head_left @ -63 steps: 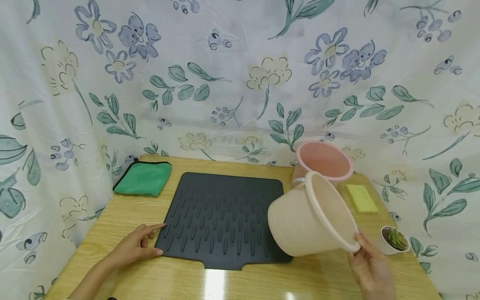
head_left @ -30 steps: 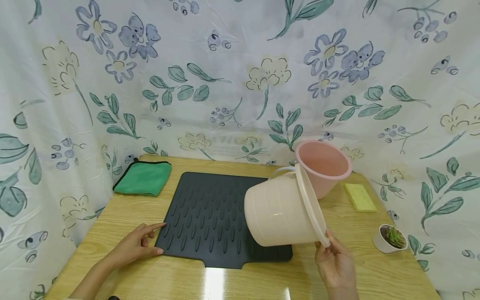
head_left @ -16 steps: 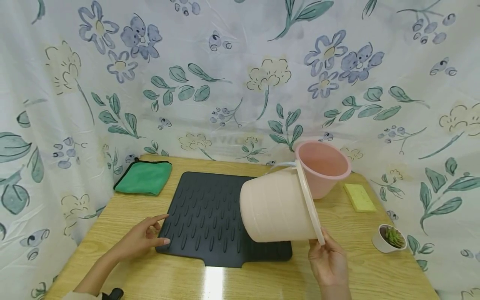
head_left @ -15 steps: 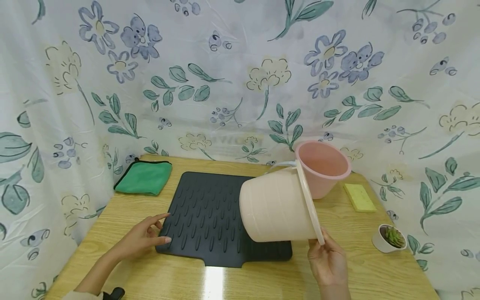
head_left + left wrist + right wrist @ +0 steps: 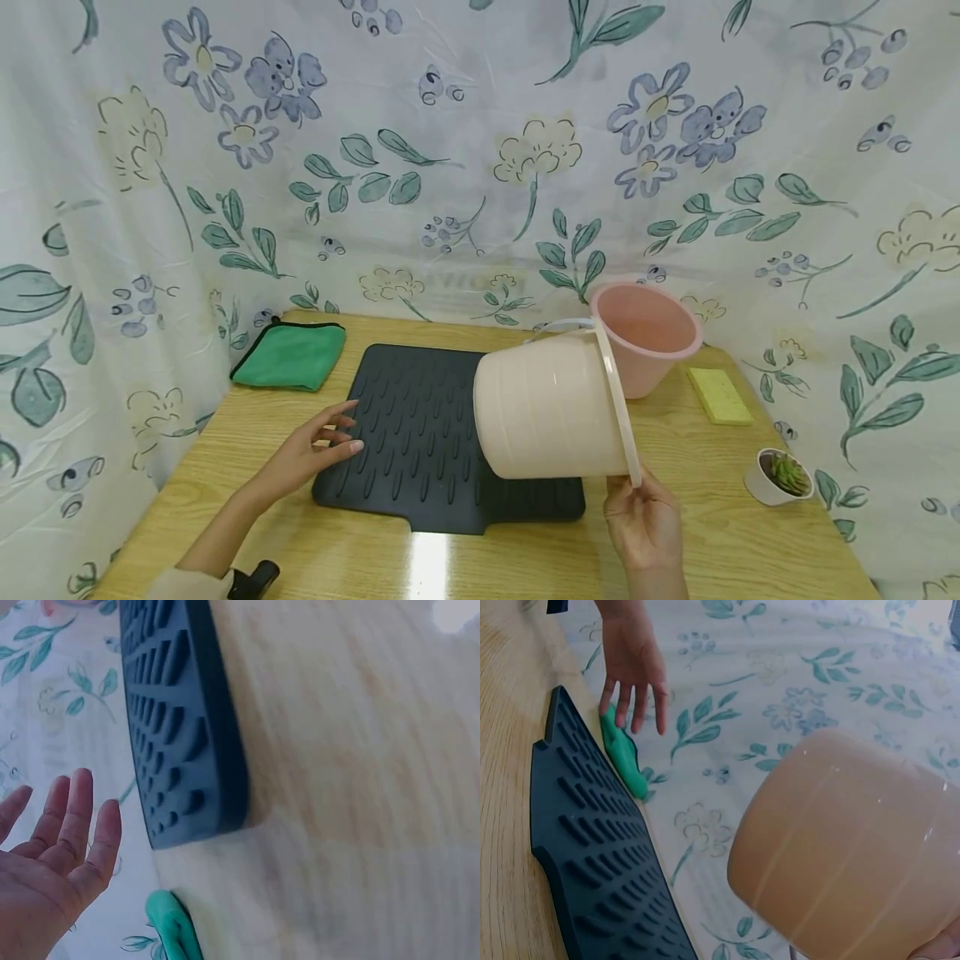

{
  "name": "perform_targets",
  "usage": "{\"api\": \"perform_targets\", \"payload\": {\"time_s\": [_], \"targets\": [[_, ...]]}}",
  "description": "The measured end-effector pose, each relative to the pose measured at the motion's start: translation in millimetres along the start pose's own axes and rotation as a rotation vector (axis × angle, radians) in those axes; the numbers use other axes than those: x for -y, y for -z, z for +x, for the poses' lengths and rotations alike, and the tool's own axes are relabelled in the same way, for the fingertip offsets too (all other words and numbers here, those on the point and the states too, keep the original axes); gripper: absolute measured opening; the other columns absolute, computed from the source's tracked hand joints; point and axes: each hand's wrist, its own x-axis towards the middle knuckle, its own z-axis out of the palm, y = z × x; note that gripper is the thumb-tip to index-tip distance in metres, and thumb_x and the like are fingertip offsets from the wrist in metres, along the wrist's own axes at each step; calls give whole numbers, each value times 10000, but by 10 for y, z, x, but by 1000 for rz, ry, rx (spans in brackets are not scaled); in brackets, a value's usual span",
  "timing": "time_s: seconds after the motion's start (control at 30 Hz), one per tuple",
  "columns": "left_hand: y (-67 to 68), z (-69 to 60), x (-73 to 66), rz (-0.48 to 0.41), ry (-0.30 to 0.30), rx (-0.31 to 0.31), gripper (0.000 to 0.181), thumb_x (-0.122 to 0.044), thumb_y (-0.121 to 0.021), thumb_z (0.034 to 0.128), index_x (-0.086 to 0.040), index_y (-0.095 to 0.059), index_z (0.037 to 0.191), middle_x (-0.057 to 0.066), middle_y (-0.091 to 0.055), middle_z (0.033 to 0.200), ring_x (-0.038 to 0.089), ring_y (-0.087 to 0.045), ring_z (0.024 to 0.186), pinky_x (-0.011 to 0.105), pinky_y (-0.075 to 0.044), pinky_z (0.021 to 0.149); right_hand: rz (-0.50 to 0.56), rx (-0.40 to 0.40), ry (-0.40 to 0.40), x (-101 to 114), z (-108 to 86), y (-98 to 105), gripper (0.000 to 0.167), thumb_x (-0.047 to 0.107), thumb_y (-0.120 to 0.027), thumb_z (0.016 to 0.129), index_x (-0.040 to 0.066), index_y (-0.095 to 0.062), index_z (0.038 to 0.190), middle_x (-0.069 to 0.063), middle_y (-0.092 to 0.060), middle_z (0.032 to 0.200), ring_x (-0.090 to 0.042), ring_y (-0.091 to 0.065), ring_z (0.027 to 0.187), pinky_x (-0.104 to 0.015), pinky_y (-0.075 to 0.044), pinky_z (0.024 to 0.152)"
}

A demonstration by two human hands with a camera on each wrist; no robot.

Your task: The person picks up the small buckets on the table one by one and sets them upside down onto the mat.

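In the head view a cream bucket (image 5: 551, 406) lies tilted on its side above the right part of a dark ridged mat (image 5: 408, 433), its mouth facing right. My right hand (image 5: 647, 521) grips its rim at the lower right; in the right wrist view the bucket (image 5: 847, 847) hangs in the air, with part of that hand at the bottom corner. My left hand (image 5: 311, 450), fingers spread and holding nothing, hovers over the mat's left edge. The left wrist view shows that hand (image 5: 56, 862) apart from the mat (image 5: 176, 727).
A pink bucket (image 5: 637, 379) stands behind the cream one at the back right. Right of it lie a yellow sponge (image 5: 720, 396) and a small potted succulent (image 5: 780, 479). A green cloth item (image 5: 288, 357) is at the back left of the wooden table (image 5: 345, 554). A floral curtain hangs behind.
The cream bucket and my right hand have moved left from near the potted plant. My left hand has lifted off the mat's edge and shifted right and away from me.
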Motion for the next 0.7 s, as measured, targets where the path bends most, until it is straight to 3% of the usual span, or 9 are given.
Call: {"api": "perform_targets", "payload": {"time_s": [0.33, 0.7], "targets": [[-93, 170, -229, -70, -79, -14, 644, -241, -602, 999, -166, -299, 1562, 208, -425, 1464, 425, -480, 1290, 536, -473, 955, 44, 13, -12, -118, 54, 11, 324, -7, -280, 1050, -125, -578, 1096, -237, -629, 989, -321, -663, 870, -304, -588, 785], [-297, 300, -324, -201, -81, -7, 590, -230, -587, 1007, -201, -336, 1541, 167, -367, 1533, 434, -391, 1383, 595, -406, 1047, 94, 18, -15, -188, 107, 76, 269, -97, -319, 987, -128, -576, 1061, -249, -613, 969, -327, -650, 875, -309, -592, 771]]}}
